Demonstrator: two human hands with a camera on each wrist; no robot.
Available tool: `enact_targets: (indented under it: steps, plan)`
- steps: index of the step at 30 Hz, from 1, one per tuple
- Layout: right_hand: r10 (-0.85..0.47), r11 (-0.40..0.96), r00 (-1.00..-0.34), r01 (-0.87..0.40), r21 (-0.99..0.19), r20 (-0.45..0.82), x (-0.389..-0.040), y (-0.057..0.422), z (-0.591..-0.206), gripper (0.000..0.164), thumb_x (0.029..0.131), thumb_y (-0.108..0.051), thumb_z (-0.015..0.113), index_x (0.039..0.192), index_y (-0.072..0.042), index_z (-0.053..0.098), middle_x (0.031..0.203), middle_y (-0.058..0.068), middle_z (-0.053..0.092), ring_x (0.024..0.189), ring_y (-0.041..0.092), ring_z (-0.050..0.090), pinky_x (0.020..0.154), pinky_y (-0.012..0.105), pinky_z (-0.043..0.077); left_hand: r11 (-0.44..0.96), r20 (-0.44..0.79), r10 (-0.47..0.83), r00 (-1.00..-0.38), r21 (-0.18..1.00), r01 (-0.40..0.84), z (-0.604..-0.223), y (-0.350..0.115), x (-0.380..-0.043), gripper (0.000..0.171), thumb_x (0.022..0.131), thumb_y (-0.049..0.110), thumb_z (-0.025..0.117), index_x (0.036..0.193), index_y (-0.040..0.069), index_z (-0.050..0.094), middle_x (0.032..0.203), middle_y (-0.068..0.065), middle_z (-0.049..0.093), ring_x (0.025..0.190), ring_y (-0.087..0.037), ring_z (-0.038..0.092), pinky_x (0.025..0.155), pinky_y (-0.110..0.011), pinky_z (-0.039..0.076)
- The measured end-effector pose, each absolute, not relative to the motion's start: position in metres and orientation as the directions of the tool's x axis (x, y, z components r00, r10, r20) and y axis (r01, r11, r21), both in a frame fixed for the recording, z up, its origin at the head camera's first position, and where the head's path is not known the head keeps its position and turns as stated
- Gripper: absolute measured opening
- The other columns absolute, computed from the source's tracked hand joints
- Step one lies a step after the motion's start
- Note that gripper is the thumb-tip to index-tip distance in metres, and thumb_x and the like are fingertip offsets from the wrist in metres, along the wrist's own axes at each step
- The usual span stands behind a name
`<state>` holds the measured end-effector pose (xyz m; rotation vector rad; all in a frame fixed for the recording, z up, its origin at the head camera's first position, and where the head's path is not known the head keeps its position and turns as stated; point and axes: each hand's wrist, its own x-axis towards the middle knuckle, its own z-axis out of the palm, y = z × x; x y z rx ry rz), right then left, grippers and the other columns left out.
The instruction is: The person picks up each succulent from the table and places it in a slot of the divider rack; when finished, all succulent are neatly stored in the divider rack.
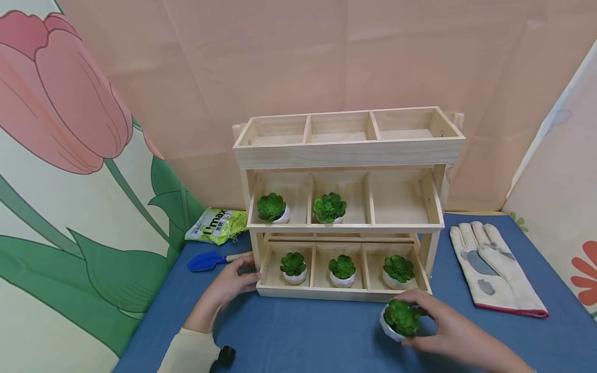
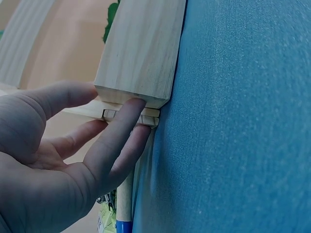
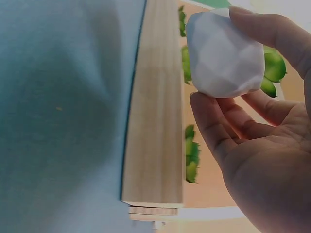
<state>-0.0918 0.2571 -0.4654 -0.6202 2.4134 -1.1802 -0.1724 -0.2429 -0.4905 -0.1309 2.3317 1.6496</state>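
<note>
A potted succulent with green leaves and a white faceted pot is pinched between the thumb and fingers of my right hand, in front of the shelf's lower right corner. My left hand touches the left end of the wooden shelf's bottom tier, fingertips against the wood. Along that tier stand three potted succulents, one per compartment: left, middle and right. The middle tier holds a succulent in its left compartment and another in its centre one.
The top tier has three bare compartments. Left of the shelf lie a green-and-white packet and a blue trowel with a wooden handle. A pair of work gloves lies to the right on the blue tabletop.
</note>
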Motion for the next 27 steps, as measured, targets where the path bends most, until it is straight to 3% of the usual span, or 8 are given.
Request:
enact_targets:
  steps: [4,8,13,16,27]
  plan:
    - [-0.498,0.587,-0.860,-0.241,-0.773,-0.110,-0.092,0.258,-0.457,0.074,0.088,-0.046,0.086,0.151,-0.027,0.052,0.150,0.010,0.056,0.119,-0.005,0.056,0.094,0.031,0.062,0.343,-0.279,0.090,-0.956,0.910,-0.233,-0.490,-0.243,-0.172,0.059,0.102,0.011,0.071,0.155,0.000,0.048,0.156,-0.031,0.048,0.134,-0.049,0.063,0.099,-0.053,0.065]
    - [-0.451,0.603,-0.890,-0.241,-0.760,-0.076,-0.092,0.257,-0.445,0.072,0.087,-0.046,0.088,0.148,-0.031,0.053,0.146,0.003,0.057,0.119,-0.003,0.055,0.096,0.033,0.062,0.341,-0.282,0.092,-0.955,0.910,-0.236,-0.491,-0.244,-0.172,0.058,0.102,0.011,0.071,0.154,0.000,0.049,0.156,-0.031,0.048,0.134,-0.049,0.063,0.099,-0.053,0.065]
    - [-0.388,0.620,-0.921,-0.278,-0.734,0.021,-0.092,0.257,-0.430,0.068,0.085,-0.046,0.089,0.143,-0.034,0.056,0.139,-0.002,0.060,0.119,-0.003,0.053,0.092,0.019,0.057,0.337,-0.283,0.104,-0.954,0.912,-0.234,-0.490,-0.244,-0.172,0.059,0.102,0.012,0.072,0.155,0.000,0.048,0.156,-0.031,0.047,0.134,-0.050,0.063,0.101,-0.053,0.064]
    - [-0.364,0.624,-0.929,-0.296,-0.723,0.066,-0.094,0.257,-0.421,0.067,0.085,-0.044,0.090,0.142,-0.033,0.057,0.139,-0.003,0.060,0.117,-0.003,0.054,0.090,0.016,0.056,0.330,-0.284,0.116,-0.952,0.915,-0.233,-0.491,-0.246,-0.173,0.060,0.102,0.012,0.072,0.155,0.000,0.047,0.156,-0.032,0.046,0.134,-0.049,0.062,0.102,-0.053,0.064]
    - [-0.365,0.571,-0.903,-0.408,-0.712,0.225,-0.110,0.269,-0.391,0.069,0.088,-0.015,0.089,0.147,-0.017,0.054,0.140,0.005,0.056,0.111,-0.005,0.057,0.087,0.009,0.052,0.326,-0.295,0.140,-0.945,0.915,-0.238,-0.493,-0.252,-0.175,0.064,0.103,0.019,0.073,0.158,0.002,0.045,0.158,-0.030,0.045,0.132,-0.045,0.065,0.101,-0.050,0.065]
